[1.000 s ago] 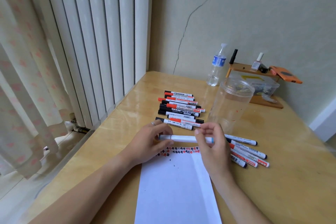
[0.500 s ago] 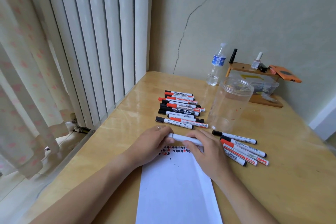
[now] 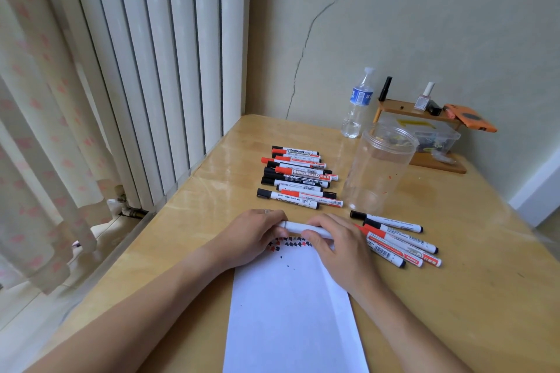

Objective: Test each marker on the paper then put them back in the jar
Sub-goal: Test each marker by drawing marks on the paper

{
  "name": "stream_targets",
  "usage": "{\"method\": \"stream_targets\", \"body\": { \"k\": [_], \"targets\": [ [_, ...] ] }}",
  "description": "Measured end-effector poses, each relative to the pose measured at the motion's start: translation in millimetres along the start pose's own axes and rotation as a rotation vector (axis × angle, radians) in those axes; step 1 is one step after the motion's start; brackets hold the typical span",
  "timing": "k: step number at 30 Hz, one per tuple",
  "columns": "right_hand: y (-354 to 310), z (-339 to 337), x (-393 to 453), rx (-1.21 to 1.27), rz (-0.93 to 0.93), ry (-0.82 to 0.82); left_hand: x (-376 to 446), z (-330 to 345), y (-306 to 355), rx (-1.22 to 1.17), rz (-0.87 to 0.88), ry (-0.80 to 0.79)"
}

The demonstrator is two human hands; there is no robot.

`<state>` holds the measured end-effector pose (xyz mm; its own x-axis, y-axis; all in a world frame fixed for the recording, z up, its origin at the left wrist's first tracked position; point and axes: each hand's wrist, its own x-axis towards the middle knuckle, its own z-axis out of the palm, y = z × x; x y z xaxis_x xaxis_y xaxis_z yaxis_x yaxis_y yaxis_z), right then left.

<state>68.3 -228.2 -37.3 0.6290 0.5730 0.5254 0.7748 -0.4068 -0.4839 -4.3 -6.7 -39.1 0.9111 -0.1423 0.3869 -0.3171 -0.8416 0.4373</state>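
Gripping a white marker from both ends, the left hand and right hand have dropped lower than a second ago, when they held it raised above the top of the paper; now the barrel lies level just over the sheet's far edge, almost touching it. The left fingers curl round the marker's left end, the right thumb and fingers close on its right end, and the blue tip that showed a second ago is hidden under the right hand. Whether the cap is on cannot be told.

Directly beneath the held marker runs a row of small red and black test marks, with a few stray dots below them. The paper is smooth, matte white, a long rectangle with a lengthwise fold shadow under the right wrist. It lies on a glossy, pale wooden table.

Beyond the grip lies a tidy stack of slim cylindrical markers, white barrels with printed labels and red or black caps. Just right of the right hand, a looser fan of five markers lies slanted. Past these stands the jar, clear plastic, cylindrical, open-topped, flecked with red specks. Behind it stands a clear water bottle.
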Motion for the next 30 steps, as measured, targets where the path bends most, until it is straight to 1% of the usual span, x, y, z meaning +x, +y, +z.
{"method": "stream_targets", "body": {
  "k": [9,16,21,23,27,28,30],
  "targets": [
    [-1.7,2.1,-0.8,-0.06,-0.004,0.012,0.7,-1.4,1.5,-0.007,0.002,-0.025],
    [-5.7,-0.6,-0.2,-0.042,0.002,0.004,-0.4,-2.2,3.8,-0.012,0.015,-0.008],
    [-14.7,6.3,0.2,0.055,0.056,0.024,-0.8,-4.0,6.4,-0.097,-0.031,0.152],
    [-19.3,6.7,3.1,0.018,0.043,0.077,-2.2,-10.4,9.3,-0.191,-0.049,0.214],
    [-17.7,-8.3,11.9,-0.105,0.045,0.235,-2.3,-27.9,12.8,-0.441,-0.082,0.325],
    [-17.6,-13.7,13.1,-0.131,0.044,0.256,-0.5,-31.3,12.4,-0.449,-0.086,0.336],
    [-18.8,-24.1,12.1,-0.152,0.037,0.25,2.8,-33.5,12.7,-0.35,-0.071,0.34]
  ]
}}
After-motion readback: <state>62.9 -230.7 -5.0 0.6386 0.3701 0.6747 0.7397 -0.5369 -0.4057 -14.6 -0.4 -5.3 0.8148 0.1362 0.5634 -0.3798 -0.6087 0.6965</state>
